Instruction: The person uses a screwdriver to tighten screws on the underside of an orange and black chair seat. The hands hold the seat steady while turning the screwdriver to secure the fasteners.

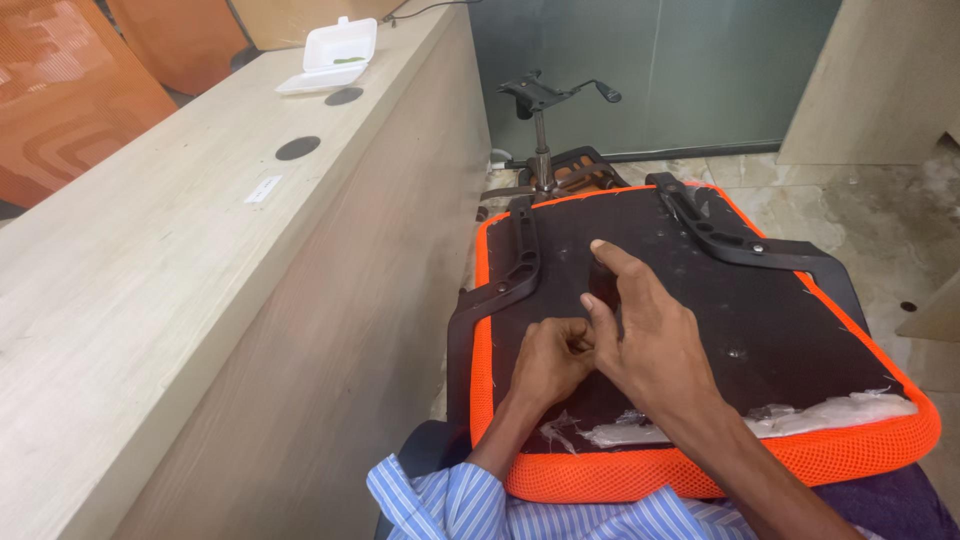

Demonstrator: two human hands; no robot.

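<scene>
While seat cushion (760, 330) lay upside down across your lap, your left hand (548, 362) sat curled, pinching something too small to tell; right hand (650, 345) nearer centre, forefinger out, touching black underside.

2 hands (600, 350), 1 seat cushion (780, 460), 2 armrest brackets (510, 275), 1 chair base (545, 150), 1 foam box (335, 55)

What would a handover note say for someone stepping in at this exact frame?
Left hand: fingers curled, resting on the black underside of the upturned orange seat cushion; whether it pinches something small cannot be told.
Right hand: index finger stretched out onto the same underside, nothing held.
Both armrest brackets lie on the seat, left and right.
The chair base with gas lift stands apart behind, not joined.
Torn white plastic clings to the near edge.
</scene>
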